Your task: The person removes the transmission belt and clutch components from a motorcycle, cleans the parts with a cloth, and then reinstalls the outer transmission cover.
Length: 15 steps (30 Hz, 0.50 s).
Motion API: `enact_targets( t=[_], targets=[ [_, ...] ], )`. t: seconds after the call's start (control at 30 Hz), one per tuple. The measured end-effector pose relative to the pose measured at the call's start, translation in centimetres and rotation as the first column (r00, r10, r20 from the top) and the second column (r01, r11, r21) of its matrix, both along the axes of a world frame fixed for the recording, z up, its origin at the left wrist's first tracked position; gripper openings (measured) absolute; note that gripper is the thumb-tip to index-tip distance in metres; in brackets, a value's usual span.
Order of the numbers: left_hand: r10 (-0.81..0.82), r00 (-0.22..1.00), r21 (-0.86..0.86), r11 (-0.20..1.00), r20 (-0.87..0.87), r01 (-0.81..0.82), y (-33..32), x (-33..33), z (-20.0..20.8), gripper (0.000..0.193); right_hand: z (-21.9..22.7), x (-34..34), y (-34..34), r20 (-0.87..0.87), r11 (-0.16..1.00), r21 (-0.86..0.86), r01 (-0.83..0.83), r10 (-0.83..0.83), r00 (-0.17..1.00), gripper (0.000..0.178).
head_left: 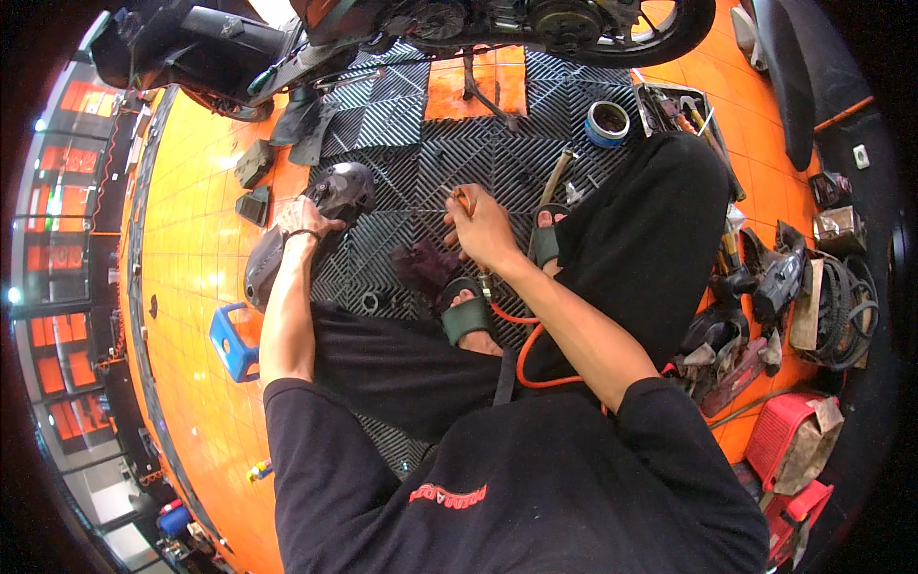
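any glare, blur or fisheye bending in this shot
Head view: the glass wall at left bows strongly; head view: bright glare streaks the orange floor; head view: the black trousers lose detail in darkness; head view: left hand and right hand show no obvious blur.

dark cover (348, 191): smooth, glossy | floor tiles (196, 215): glossy | mat (464, 158): rough, ribbed | trousers (655, 225): matt cloth

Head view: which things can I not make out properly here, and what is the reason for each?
In the head view:
- small orange object: mostly covered by the right hand holding it
- orange hose: partly hidden by the right forearm
- motorcycle: cut off by the upper edge
- blue tin: inside too dark and small to tell
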<state>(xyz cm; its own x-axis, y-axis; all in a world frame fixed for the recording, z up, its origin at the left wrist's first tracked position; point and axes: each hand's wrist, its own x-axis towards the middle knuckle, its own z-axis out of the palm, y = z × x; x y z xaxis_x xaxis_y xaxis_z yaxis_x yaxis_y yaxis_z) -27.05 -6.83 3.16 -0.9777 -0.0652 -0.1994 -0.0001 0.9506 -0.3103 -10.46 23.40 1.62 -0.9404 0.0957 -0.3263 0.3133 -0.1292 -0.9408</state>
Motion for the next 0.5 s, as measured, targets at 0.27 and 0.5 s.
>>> enact_targets(
  t=[0.27, 0.5],
  targets=[
    [-0.03, 0.998, -0.039, 0.999, -0.059, 0.028, 1.0, 0.8, 0.9, 0.075, -0.1, -0.3, 0.3, 0.017, 1.0, 0.015, 0.011, -0.011, 1.0, 0.028],
    [-0.087, 0.991, 0.034, 0.995, -0.105, 0.091, 0.6, 0.2, 1.2, 0.085, -0.8, -0.9, 0.5, 0.021, 0.999, 0.043, -0.032, 0.031, 0.999, 0.029]
  ],
)
